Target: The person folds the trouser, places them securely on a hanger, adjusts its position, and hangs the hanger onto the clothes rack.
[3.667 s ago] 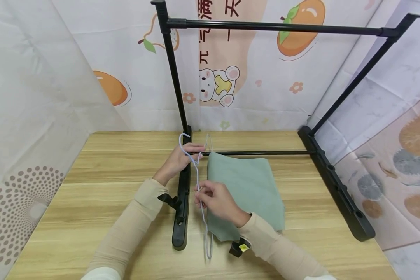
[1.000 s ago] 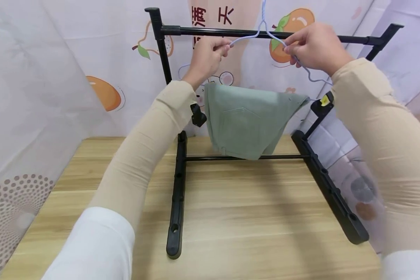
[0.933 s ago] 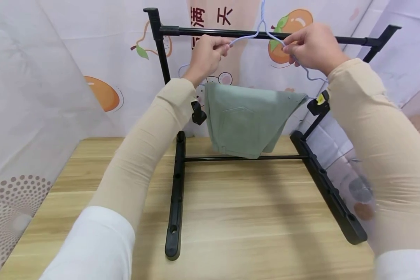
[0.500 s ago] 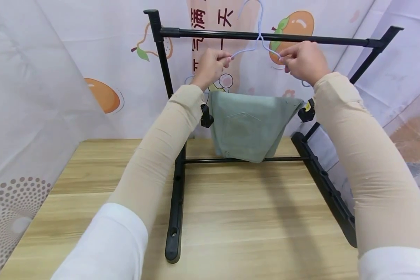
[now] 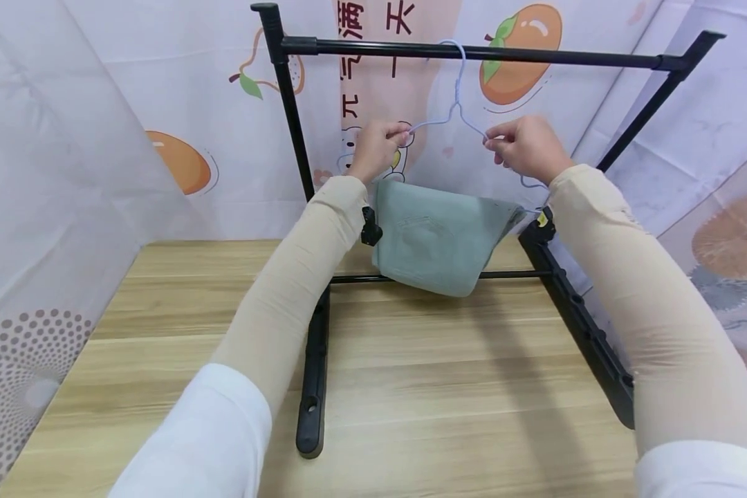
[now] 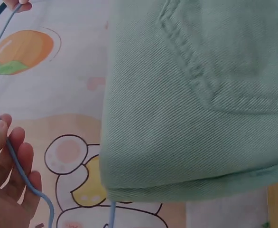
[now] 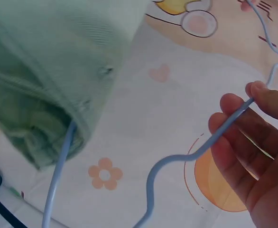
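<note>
A light-blue wire hanger (image 5: 457, 88) has its hook over the top bar (image 5: 566, 57) of a black rack in the head view. Folded green denim pants (image 5: 438, 238) with a stitched pocket hang over its lower wire, slanting down to the right. My left hand (image 5: 376, 149) pinches the hanger's left shoulder; my right hand (image 5: 523, 145) pinches the right one. In the left wrist view the left hand (image 6: 8, 178) has the wire between thumb and fingers, beside the pants (image 6: 177, 123). The right wrist view shows the lower wire (image 7: 58, 175) passing into the fold.
The rack's black feet (image 5: 311, 415) stand on a wooden table (image 5: 423, 387), joined by a low crossbar (image 5: 510, 274) just behind the pants. Printed cloth (image 5: 180, 83) lines the back and both sides.
Earlier the pants and hanger were down at the table; both hands then raised them. Over the last second the hands came down, lowering the hook from above the top bar onto it.
</note>
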### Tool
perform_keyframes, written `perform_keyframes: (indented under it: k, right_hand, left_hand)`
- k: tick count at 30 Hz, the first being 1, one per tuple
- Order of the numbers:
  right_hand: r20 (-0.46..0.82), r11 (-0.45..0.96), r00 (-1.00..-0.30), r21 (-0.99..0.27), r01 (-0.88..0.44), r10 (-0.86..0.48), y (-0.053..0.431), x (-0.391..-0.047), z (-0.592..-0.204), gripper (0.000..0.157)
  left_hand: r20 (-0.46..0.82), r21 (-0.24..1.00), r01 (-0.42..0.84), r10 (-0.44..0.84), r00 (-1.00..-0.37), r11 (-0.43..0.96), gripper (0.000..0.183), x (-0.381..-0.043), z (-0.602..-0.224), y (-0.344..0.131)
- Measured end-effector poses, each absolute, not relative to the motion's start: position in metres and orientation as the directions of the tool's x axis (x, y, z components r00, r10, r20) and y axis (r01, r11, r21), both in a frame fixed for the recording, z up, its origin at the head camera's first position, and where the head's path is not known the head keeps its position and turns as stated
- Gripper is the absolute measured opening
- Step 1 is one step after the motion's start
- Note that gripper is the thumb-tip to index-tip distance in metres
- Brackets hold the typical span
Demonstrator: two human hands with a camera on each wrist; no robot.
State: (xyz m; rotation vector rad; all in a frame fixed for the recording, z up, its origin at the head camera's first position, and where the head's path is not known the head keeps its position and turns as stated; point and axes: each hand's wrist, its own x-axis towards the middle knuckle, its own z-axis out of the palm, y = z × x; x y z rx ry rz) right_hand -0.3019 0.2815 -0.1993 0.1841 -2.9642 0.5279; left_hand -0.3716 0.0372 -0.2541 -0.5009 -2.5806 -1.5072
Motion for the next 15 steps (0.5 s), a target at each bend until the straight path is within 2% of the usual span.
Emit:
perform_keyframes:
  k: [15]
  right_hand:
    - [0.171,0.937,-0.975,-0.292,-0.191,-0.145,0.286,-0.293,-0.205,0.04]
  left_hand:
    - [0.182,0.803,0.346,0.355,-0.917,0.485,0.047,-0.372,-0.27,0.009]
